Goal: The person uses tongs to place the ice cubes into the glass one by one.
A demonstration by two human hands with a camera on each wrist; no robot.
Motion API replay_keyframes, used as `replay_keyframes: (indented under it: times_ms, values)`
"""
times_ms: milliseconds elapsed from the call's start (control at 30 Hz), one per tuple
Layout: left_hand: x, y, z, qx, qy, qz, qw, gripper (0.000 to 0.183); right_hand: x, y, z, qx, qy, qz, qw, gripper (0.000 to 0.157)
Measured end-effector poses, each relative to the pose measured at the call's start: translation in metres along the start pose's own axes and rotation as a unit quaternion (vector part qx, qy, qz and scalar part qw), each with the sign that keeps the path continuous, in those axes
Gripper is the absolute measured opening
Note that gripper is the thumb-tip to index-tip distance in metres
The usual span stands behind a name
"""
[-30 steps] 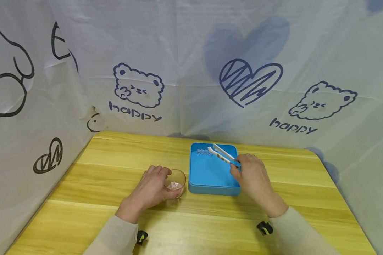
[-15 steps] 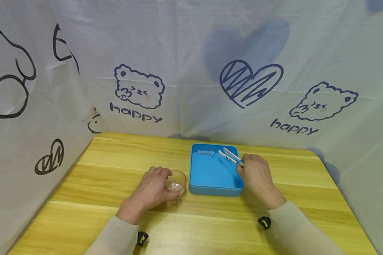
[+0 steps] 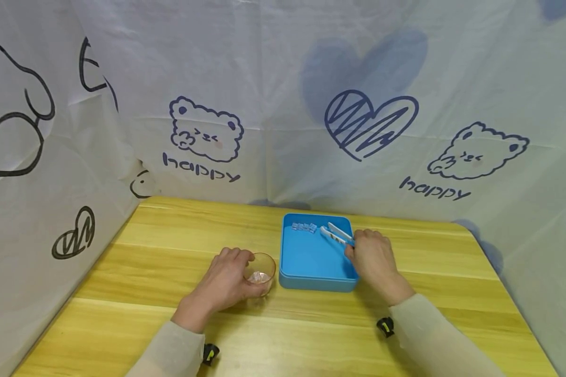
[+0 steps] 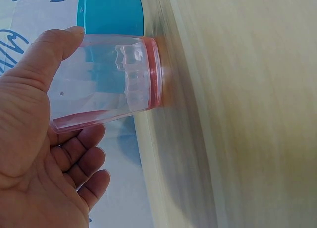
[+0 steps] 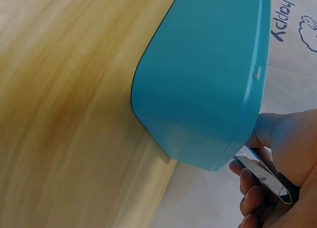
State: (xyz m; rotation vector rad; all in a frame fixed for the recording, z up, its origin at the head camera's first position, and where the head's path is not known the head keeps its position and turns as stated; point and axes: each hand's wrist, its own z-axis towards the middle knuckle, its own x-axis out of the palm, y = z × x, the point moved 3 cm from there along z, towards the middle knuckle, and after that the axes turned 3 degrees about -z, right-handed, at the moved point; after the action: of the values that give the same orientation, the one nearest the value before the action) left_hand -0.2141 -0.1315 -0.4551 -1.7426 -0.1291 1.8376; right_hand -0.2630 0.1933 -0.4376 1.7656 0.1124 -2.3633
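Observation:
In the head view my left hand (image 3: 222, 276) grips a clear cup (image 4: 104, 97) with a reddish rim and base, standing on the table. Several clear cubes (image 4: 134, 77) lie at its bottom. My right hand (image 3: 374, 260) holds tongs (image 3: 333, 235) with white arms and blue near the grip. Their tips are apart and point left over a shallow blue box (image 3: 311, 262), close to a row of small clear cubes (image 3: 304, 227) by its back wall. In the right wrist view the box hides the tips, while the shiny rear end of the tongs (image 5: 267, 177) shows between thumb and fingers.
The wooden table (image 3: 283, 335) ends at the back against a white cloth (image 3: 283, 78) with bear and heart drawings. More cloth hangs along the left and right sides. The box stands just right of the cup, a narrow gap between them.
The right hand and tongs first moved right, away from the row of cubes, then slightly back left toward it. The left hand and cup have stayed in place.

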Motion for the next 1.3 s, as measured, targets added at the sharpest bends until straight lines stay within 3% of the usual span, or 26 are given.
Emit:
replay_keyframes:
  times_ms: [833,1300]
  values:
    - [0.003,0.000,-0.001,-0.001,-0.002,-0.004,1.0000,0.072,0.011,0.003,0.007,-0.005,0.010,-0.016,1.000,0.026]
    - [0.002,0.001,0.000,-0.004,0.001,-0.002,1.0000,0.074,0.004,0.007,-0.001,-0.011,0.029,-0.009,0.999,0.024]
